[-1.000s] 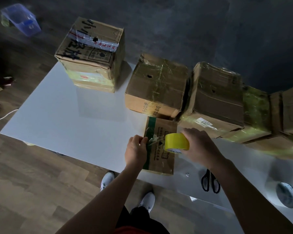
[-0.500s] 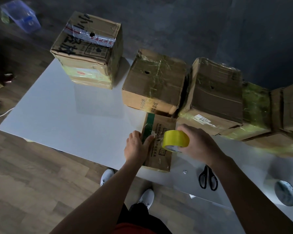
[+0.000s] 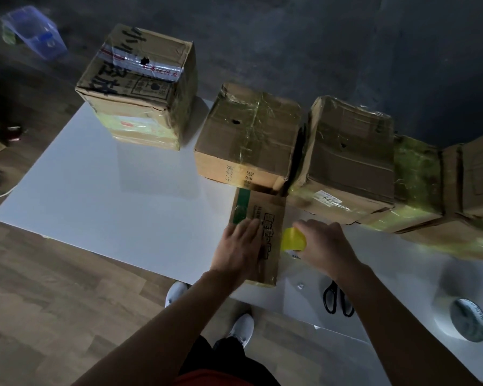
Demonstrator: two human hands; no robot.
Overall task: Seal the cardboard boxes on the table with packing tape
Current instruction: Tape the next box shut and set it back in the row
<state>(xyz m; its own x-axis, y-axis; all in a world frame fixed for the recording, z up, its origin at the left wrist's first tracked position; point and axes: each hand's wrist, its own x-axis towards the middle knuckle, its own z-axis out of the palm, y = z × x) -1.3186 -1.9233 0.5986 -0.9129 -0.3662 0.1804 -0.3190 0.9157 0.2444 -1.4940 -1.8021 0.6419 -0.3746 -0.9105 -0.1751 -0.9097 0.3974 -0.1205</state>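
A small cardboard box [image 3: 268,215] with a green stripe and printed lettering lies near the front edge of the white table [image 3: 95,190]. My left hand [image 3: 239,246] lies flat on its top, fingers straight, pressing down. To the box's right, my right hand [image 3: 324,246] grips a yellow roll of packing tape [image 3: 292,239]. The tape strip between roll and box is hard to make out. Behind the box stand several larger boxes wrapped in yellowish tape: one [image 3: 248,140] in the middle, one [image 3: 349,160] to its right.
A tall box [image 3: 140,87] stands at the table's far left corner. Black scissors [image 3: 336,299] lie at the front edge, right of my right arm. A second tape roll [image 3: 470,320] lies at far right. More boxes [image 3: 474,190] crowd the right side. A blue bin [image 3: 34,32] sits on the floor.
My left hand went from pinching the tape end to lying flat on the box top. My right hand carried the roll to the right, off the box's edge.
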